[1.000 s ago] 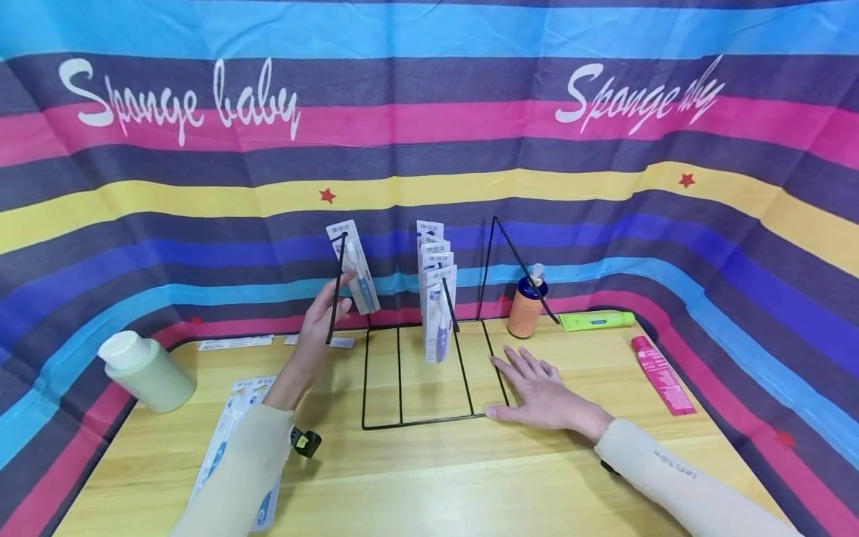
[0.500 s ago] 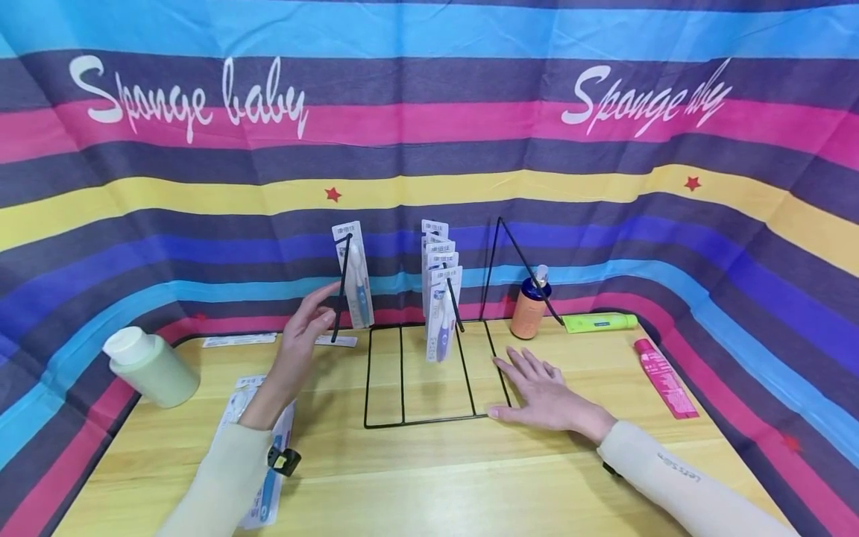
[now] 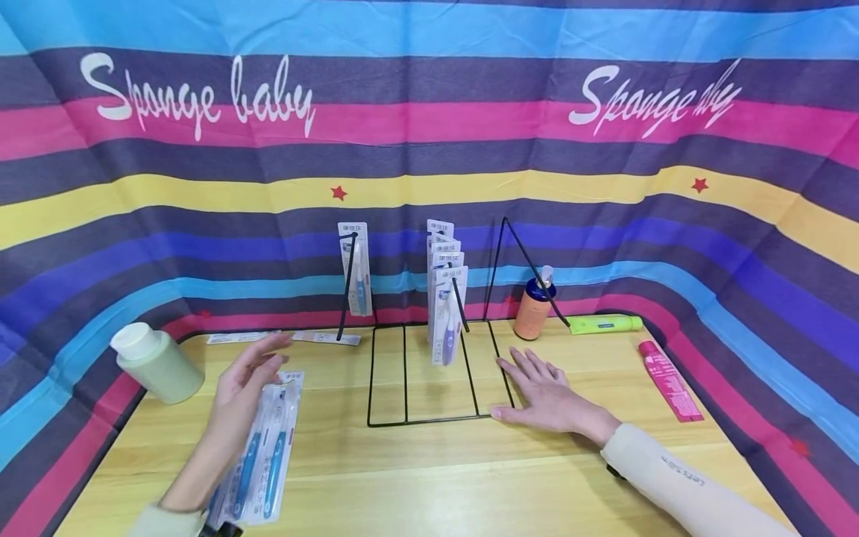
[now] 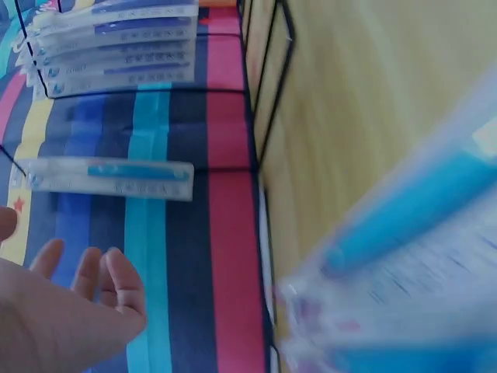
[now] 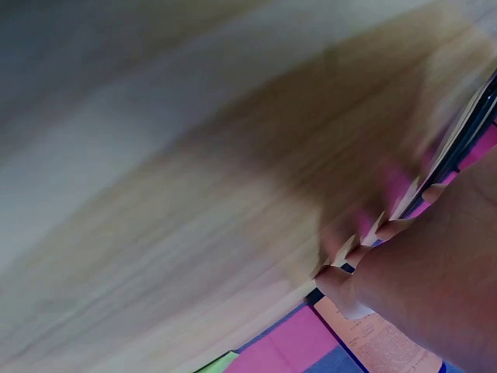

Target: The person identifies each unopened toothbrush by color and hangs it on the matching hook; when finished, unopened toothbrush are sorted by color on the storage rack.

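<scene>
My left hand (image 3: 244, 384) hangs with loosely bent fingers and nothing in them, over the left part of the table. Beneath it lie packaged toothbrushes (image 3: 274, 455) with blue handles, partly covered by the hand and forearm. A single toothbrush pack (image 3: 360, 280) hangs on the left hook of a black wire rack (image 3: 406, 384); the left wrist view shows this hanging pack (image 4: 116, 177) beyond the fingers. Several packs with purple-handled toothbrushes (image 3: 448, 321) hang on the middle hook. Spread out, my right hand (image 3: 546, 395) rests at the right side of the rack's base.
A pale green bottle (image 3: 161, 365) stands at the left. Flat packs (image 3: 326, 338) lie along the back edge. Behind the right hand are an orange bottle with a blue top (image 3: 533, 309), a green tube (image 3: 604, 324) and a pink tube (image 3: 671, 384). A striped cloth (image 3: 429, 171) surrounds the table.
My left hand has let go of the hanging toothbrush pack and moved left and toward me, over the packs on the table. The hung pack now hangs straighter. The right hand has stayed put.
</scene>
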Tool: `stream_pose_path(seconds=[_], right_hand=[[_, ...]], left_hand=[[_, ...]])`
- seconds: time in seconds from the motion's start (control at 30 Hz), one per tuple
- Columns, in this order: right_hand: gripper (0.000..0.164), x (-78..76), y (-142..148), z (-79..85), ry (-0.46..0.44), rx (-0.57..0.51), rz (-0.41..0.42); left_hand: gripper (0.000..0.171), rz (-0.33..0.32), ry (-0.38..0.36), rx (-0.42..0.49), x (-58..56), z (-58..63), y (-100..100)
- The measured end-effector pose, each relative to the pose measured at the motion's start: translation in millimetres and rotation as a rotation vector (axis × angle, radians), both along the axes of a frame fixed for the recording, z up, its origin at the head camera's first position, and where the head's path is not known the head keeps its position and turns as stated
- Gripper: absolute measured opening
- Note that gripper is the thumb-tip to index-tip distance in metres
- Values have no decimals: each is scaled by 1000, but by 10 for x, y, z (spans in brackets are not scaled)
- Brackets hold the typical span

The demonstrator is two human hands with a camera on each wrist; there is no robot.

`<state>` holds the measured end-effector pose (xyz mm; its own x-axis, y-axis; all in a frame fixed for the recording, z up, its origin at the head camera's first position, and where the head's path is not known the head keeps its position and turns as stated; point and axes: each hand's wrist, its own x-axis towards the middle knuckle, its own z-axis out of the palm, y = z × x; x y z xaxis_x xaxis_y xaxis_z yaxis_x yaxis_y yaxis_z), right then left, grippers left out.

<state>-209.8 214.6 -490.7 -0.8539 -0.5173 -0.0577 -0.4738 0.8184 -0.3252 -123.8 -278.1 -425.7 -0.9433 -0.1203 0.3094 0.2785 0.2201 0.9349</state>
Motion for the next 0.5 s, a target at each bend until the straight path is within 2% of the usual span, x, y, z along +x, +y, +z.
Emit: stream_pose_path(seconds=[0.07, 0.13, 0.27, 0.4, 0.5], right_hand=[[102, 0, 3, 0, 1, -2, -1], [102, 0, 6, -1, 3, -1, -1], [102, -2, 11, -8, 7, -2, 5], [102, -1, 11, -15, 4, -4, 7], [102, -2, 3, -17, 3, -4, 7]], left_hand=[[39, 41, -40, -1, 111, -44, -106], [39, 100, -113, -35, 207, -96, -210], [41, 217, -329, -96, 364, -204, -401], [45, 297, -539, -80, 459, -292, -556], [46, 334, -629, -68, 489, -350, -639]])
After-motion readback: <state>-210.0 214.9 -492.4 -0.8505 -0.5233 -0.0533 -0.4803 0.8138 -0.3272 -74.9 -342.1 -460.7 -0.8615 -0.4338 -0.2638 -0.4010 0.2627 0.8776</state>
